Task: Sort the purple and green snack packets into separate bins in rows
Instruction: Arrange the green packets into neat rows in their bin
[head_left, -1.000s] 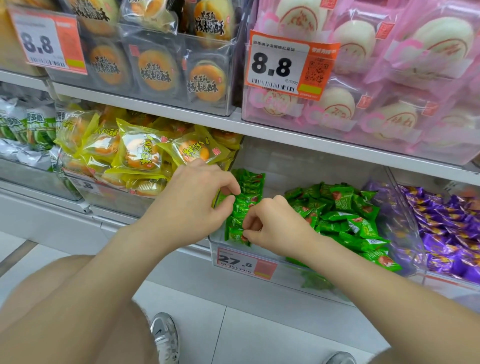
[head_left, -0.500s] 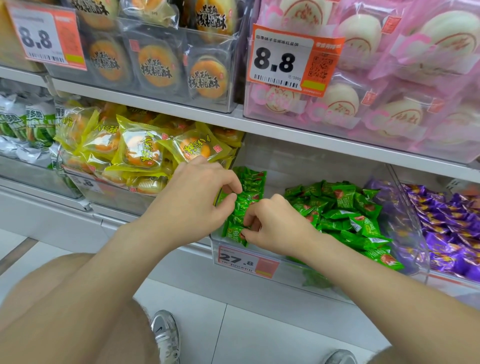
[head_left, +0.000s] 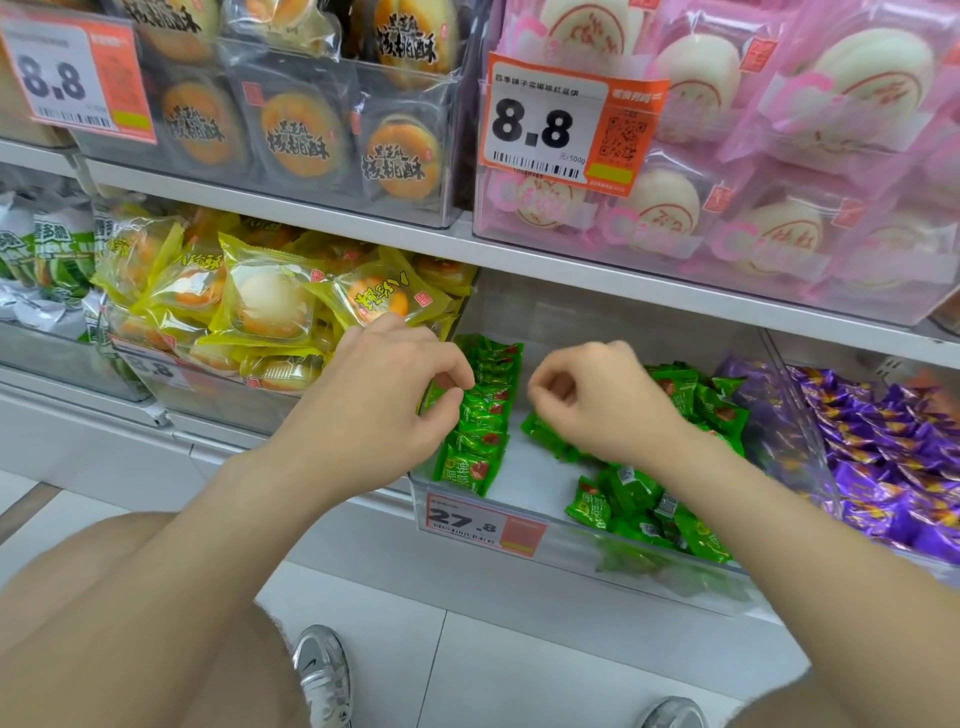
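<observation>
Left hand (head_left: 384, 400) is pinching a packet in the green row (head_left: 480, 415) at mid-frame, so I'm lining up greens. Right hand (head_left: 597, 405) is hovering curled over the loose green pile (head_left: 636, 493) right of centre, probably empty, can't tell. Next is calling for another packet, laid flat.

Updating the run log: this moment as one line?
left hand: pinches green packet row | right hand: curled above loose green pile, nothing seen held | purple packets: separate, further right
</observation>
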